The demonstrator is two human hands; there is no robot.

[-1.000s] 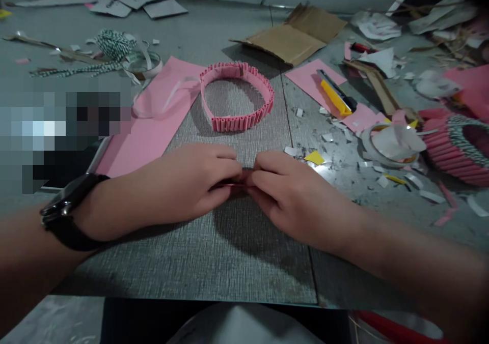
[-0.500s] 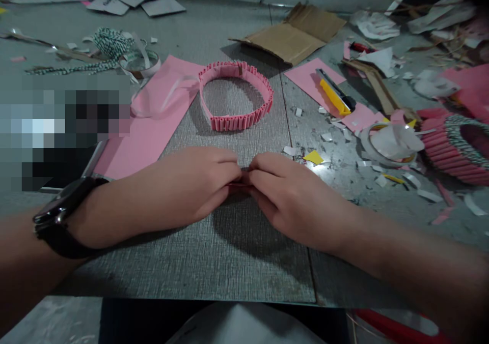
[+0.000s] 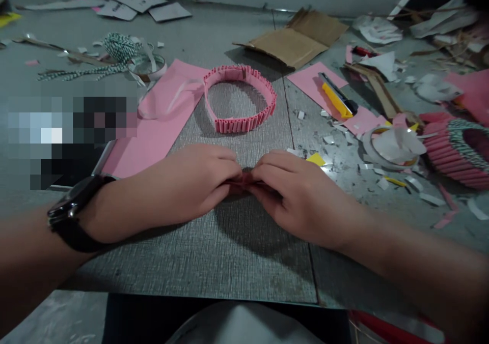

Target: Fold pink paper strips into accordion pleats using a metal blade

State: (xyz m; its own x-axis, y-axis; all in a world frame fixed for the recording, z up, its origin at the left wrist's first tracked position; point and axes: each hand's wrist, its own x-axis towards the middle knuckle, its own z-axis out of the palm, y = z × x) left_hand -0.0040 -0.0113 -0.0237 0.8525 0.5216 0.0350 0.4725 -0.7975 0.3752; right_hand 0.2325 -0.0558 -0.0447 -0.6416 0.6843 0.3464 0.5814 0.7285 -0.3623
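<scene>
My left hand (image 3: 202, 178) and my right hand (image 3: 296, 194) meet near the front of the table, fingers pinched together. Between them runs a small piece of pink paper (image 3: 244, 181), mostly hidden by the fingers, so I cannot make out whether it is folded or rolled. Just beyond the hands lies a ring of short pink paper tubes (image 3: 240, 125), set side by side along a pink band. A pink paper sheet (image 3: 153, 130) lies under and left of the ring, beyond my left forearm.
A yellow utility knife (image 3: 336, 99) rests on pink paper at the right, near a tape roll (image 3: 393, 145) and a pink tube basket with twine (image 3: 443, 153). Brown cardboard (image 3: 294, 41) lies at the back, green-white twine (image 3: 120, 49) at back left. Paper scraps litter the right side.
Both hands stay pinched on the pink paper; the right fingers have shifted slightly, and more of the paper shows between the hands. The whole view has moved a little.
</scene>
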